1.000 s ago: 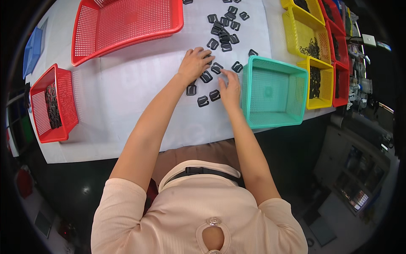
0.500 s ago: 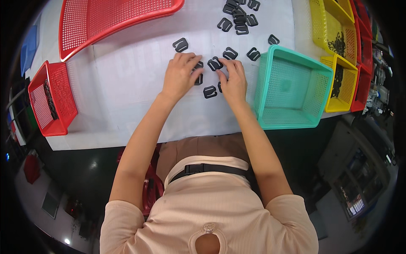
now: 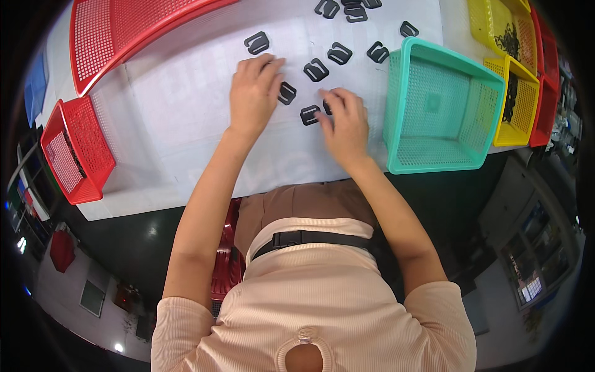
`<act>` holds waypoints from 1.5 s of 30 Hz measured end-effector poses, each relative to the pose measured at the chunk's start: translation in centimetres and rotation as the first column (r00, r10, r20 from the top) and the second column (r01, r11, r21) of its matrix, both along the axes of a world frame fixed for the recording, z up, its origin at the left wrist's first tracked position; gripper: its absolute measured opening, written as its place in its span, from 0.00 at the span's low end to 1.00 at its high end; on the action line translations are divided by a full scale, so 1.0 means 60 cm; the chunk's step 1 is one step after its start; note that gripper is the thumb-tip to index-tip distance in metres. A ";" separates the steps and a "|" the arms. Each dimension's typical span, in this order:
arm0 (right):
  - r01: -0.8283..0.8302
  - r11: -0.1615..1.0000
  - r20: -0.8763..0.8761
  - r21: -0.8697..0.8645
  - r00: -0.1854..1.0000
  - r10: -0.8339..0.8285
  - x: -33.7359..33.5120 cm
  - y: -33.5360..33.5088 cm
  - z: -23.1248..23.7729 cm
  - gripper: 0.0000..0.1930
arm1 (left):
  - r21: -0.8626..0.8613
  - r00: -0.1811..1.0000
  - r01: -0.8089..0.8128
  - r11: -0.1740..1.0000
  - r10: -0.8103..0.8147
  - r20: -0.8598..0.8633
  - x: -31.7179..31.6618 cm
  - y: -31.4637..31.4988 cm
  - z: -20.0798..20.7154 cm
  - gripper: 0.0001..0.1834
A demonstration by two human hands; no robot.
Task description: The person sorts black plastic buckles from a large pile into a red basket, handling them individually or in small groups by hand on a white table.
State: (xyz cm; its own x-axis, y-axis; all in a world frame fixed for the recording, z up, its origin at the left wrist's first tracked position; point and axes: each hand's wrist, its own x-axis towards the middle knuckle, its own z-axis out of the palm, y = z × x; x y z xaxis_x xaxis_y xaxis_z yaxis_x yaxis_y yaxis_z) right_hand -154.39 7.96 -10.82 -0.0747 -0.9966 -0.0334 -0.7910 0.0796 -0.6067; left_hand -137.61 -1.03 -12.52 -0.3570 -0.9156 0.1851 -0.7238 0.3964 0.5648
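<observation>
Several flat black plastic buckles, each with a slotted, hook-like outline, lie spread over the white tabletop. My left hand [image 3: 254, 93] is just above it with fingers bent and close together; the underside of these fingers is hidden. Beside its thumb lies a buckle [image 3: 286, 93], and beyond its fingertips another buckle [image 3: 257, 43]. My right hand [image 3: 347, 127] has its thumb and fingers apart. Its thumb tip is at the edge of a near buckle [image 3: 310, 115], while a partly covered buckle [image 3: 327, 106] shows between thumb and fingers. Farther out lies a single buckle [image 3: 316, 70].
A green basket [image 3: 396, 105] stands right of my right hand. Yellow baskets [image 3: 527, 105] with small dark pieces and red bins [image 3: 544, 118] line the right. At left are a large red basket [image 3: 133, 53] and a smaller red basket [image 3: 93, 146]. More buckles [image 3: 354, 12] lie at the far edge.
The whole view has shifted. My right hand has left the middle buckle and come nearer to me. One buckle at my left fingertips is no longer visible; my left hand has hardly moved.
</observation>
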 end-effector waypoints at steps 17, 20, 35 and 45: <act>0.266 0.951 -0.177 -0.155 0.940 -0.292 -0.012 -0.101 -0.024 0.26 | 0.235 0.993 0.114 0.965 -0.101 -0.069 -0.058 -0.024 -0.014 0.08; 0.248 0.968 -0.159 -0.038 0.955 -0.251 -0.017 -0.102 -0.036 0.27 | 0.022 0.988 0.123 0.992 -0.121 -0.091 -0.086 -0.060 -0.013 0.10; 0.288 0.898 -0.138 -0.334 0.927 -0.349 -0.039 -0.203 -0.083 0.15 | -0.047 0.989 0.150 0.988 -0.150 0.014 -0.069 -0.077 -0.037 0.15; 0.458 0.820 -0.018 -0.342 0.870 -0.493 -0.065 -0.217 -0.069 0.17 | -0.166 0.966 0.258 0.952 -0.256 0.033 -0.185 -0.194 -0.033 0.20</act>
